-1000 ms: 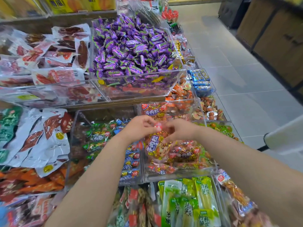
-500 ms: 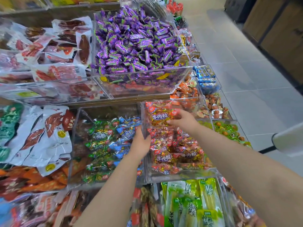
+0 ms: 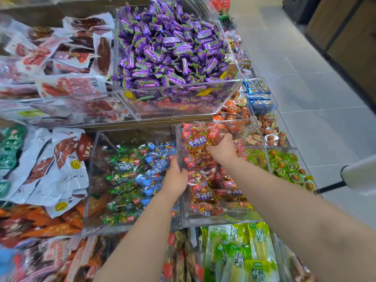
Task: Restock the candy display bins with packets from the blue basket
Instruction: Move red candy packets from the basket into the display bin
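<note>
Mid-placement: tucking a red-and-gold foil beef-cube packet [image 3: 198, 140] into the far end of the clear acrylic bin [image 3: 219, 221] with right hand [image 3: 221, 149] curled round it; bracing the bin's left wall with left hand [image 3: 176, 177] clasped over it. Next, likely: releasing, fetching more from the unseen blue basket.

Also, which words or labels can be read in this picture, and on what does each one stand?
"牛肉粒", with small "Beef cubes" under it: on the red packet that the right hand holds.
"牛肉粒": on a second red packet lower in the same clear bin.
"Krokant", as far as it reads: on a purple candy.
Too blurred to read: the print on the long green packets, the white pouches and the blue packets.
</note>
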Demonstrator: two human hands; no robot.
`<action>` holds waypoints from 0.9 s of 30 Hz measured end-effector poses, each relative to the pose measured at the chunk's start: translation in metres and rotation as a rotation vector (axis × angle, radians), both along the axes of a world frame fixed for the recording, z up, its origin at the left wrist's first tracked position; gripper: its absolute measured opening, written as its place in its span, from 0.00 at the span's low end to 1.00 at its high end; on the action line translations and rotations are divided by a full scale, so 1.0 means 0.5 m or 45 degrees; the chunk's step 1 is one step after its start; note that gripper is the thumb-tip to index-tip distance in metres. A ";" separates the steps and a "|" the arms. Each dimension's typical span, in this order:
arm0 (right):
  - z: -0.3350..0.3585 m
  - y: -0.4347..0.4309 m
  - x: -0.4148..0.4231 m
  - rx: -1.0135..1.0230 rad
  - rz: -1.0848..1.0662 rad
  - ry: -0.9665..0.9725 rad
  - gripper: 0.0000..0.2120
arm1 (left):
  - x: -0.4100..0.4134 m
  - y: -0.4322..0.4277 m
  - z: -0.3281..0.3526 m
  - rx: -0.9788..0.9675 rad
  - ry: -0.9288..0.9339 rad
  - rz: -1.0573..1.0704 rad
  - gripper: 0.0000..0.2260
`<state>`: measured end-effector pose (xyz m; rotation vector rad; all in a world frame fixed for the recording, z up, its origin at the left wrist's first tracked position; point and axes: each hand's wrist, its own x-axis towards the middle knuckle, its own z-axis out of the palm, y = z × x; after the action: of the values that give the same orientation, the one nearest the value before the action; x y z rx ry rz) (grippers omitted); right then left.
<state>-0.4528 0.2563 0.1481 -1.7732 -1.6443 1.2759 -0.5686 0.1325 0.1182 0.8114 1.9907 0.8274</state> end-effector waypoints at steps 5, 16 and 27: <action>-0.010 -0.002 0.012 0.023 0.200 -0.188 0.20 | -0.002 0.001 -0.002 -0.004 0.002 -0.002 0.24; 0.007 -0.062 0.083 0.004 0.055 -0.059 0.07 | 0.015 -0.020 0.022 0.060 0.052 0.020 0.21; 0.023 -0.327 0.304 -0.038 -0.215 0.294 0.11 | 0.176 -0.198 0.071 0.244 0.624 0.116 0.09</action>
<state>-0.3006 0.0930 0.1596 -1.6708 -1.3280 1.3744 -0.4809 0.0333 0.1535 1.1248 2.4153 0.9496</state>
